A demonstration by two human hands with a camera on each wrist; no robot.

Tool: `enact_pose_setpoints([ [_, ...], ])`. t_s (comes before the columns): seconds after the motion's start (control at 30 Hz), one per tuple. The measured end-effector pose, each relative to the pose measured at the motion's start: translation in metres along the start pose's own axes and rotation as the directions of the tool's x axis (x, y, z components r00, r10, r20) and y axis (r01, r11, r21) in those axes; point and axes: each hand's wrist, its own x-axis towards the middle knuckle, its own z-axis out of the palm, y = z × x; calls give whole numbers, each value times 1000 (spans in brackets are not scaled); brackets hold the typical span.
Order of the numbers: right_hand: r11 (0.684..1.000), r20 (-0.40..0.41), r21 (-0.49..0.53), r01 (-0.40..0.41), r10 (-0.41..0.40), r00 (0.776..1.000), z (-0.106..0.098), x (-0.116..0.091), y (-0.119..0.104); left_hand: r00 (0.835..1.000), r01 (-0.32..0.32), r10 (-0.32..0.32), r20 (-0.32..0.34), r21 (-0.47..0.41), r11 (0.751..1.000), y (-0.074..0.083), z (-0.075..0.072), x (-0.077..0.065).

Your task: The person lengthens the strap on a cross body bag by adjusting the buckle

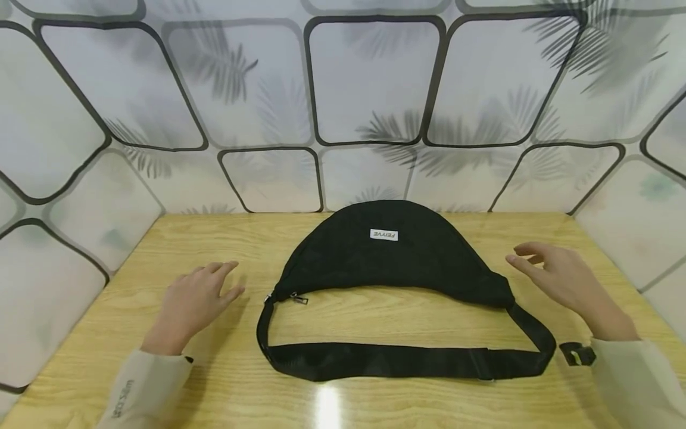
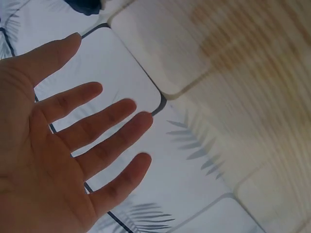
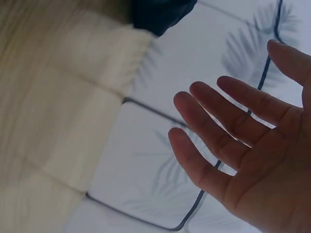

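A black waist bag (image 1: 396,262) with a small white label (image 1: 383,235) lies flat on the wooden table, its curved side toward the back wall. Its black strap (image 1: 375,361) loops toward the front, and a zipper pull (image 1: 300,299) shows at the bag's left end. To the left of the bag is my left hand (image 1: 193,301), apart from it, fingers relaxed and holding nothing. My right hand (image 1: 568,286) hovers beyond the bag's right end, fingers loosely bent around nothing. Both wrist views show bare palms with spread fingers; a dark edge of the bag (image 3: 163,14) enters the right wrist view.
The light wooden table (image 1: 225,399) meets a wall covering (image 1: 370,83) with dark rounded outlines and leaf prints at the back and both sides. A black buckle-like piece (image 1: 577,354) shows beside the right sleeve (image 1: 638,381).
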Motion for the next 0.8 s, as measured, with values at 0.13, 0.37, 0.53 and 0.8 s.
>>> enact_pose_setpoints([
  [0.13, 996, -14, 70, 48, -47, 999, 0, 3, -20, 1000, 6, -2, 28, -146, 989, 0, -2, 0],
  [0.37, 987, 67, 113, 118, -126, 990, 2, 12, -49, 994, 11, 32, 108, -371, 928, 2, -1, 4],
  [0.53, 978, 109, 136, 158, -173, 979, 8, 17, -66, 989, 6, 66, 136, -470, 883, 1, 0, 4],
  [0.8, 952, 180, 250, 179, -227, 957, 18, 23, -87, 987, 31, 60, 147, -549, 836, 1, 0, 3],
])
